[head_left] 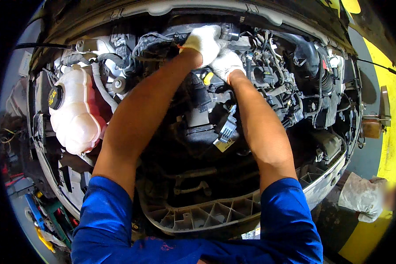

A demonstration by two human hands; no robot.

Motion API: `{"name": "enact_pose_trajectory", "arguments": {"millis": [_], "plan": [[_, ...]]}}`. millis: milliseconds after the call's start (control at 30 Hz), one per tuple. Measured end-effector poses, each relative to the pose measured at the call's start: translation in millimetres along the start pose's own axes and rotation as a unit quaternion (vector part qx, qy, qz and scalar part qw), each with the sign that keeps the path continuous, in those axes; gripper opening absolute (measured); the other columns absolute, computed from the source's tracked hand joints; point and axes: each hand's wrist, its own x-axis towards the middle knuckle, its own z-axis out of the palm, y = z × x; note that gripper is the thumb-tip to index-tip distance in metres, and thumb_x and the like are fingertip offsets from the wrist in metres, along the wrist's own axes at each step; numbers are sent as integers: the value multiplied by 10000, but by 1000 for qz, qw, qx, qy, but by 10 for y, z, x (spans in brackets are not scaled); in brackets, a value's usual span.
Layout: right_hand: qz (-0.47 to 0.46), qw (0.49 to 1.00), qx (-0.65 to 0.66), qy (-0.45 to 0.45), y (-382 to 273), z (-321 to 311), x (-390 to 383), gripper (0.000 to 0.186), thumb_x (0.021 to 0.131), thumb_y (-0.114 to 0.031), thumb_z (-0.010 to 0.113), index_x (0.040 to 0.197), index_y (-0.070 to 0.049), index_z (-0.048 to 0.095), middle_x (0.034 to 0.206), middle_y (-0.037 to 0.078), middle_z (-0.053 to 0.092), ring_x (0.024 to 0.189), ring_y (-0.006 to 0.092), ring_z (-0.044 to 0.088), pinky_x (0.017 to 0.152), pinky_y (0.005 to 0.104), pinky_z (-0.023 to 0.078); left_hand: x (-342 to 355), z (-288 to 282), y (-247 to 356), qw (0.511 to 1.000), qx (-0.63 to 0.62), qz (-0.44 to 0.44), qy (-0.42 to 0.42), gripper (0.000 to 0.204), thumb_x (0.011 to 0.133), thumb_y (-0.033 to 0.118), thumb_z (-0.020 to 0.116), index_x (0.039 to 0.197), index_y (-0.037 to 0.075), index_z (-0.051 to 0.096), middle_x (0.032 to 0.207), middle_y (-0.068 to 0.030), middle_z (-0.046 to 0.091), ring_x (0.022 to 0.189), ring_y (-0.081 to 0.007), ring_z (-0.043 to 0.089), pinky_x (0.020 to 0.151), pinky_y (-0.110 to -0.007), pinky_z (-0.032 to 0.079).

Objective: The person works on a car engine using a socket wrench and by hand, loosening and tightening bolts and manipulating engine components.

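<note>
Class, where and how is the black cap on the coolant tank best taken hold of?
Probably best by the rim of the black cap, with fingers spread around it, coming from above on the person's left. It is round and its face is uncovered on that side, while the pale, bulging coolant tank crowds its right.

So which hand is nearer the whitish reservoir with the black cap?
Left. In view, the left hand is up and right of the reservoir; the right hand is farther right.
</note>
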Motion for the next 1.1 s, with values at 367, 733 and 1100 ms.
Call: {"name": "enact_pose_trajectory", "arguments": {"millis": [367, 733, 1100], "plan": [[-23, 1000, -10, -1, -3, -63, -1, 384, 893, -329, 526, 1128, -70, 684, 1156, 225, 659, 1088, 372, 632, 931, 435, 497, 30, 218, -148, 999, -26, -8, 19, 386, 882, 346, 684, 1071, 14, 635, 1028, -203, 685, 967, -375, 649, 834, -392, 511], [-28, 997, -70, -14, -156, -137, -88, 387, 906, -347, 499, 1089, -77, 707, 1145, 183, 678, 1076, 343, 649, 921, 421, 506, 27, 156, -148, 992, -121, -37, -27, 456, 852, 403, 709, 1098, 23, 649, 1040, -235, 680, 956, -359, 659, 833, -372, 512], [-42, 999, -30, -16, -162, -193, -75, 439, 903, -368, 517, 1170, -52, 664, 1181, 214, 657, 1105, 356, 631, 936, 420, 497, 60, 205, -180, 986, -157, 3, -50, 514, 852, 428, 697, 1141, 8, 637, 1092, -207, 680, 1034, -363, 645, 889, -377, 506]]}}
